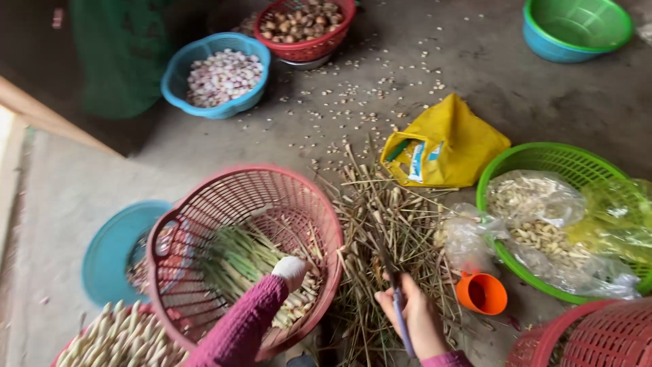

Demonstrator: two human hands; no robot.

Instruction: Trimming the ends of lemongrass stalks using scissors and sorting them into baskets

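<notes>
A large pink slotted plastic basket (204, 224), tilted on the concrete floor, holds a heap of pale green-and-white lemongrass stalks (238, 261), and the left hand (292, 270), in a white glove, reaches in among them, its fingers hidden. Beside it lies a pile of dry straw-like trimmings (390, 224). Over that pile the bare right hand (415, 316) is clenched around a thin blue-handled knife (397, 299).

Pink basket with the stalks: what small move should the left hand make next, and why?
Probably close on one stalk and lift it out. The gloved left hand is already down among the green stalks in the tilted pink basket, and the right hand holds a knife ready over the trimmings.
</notes>
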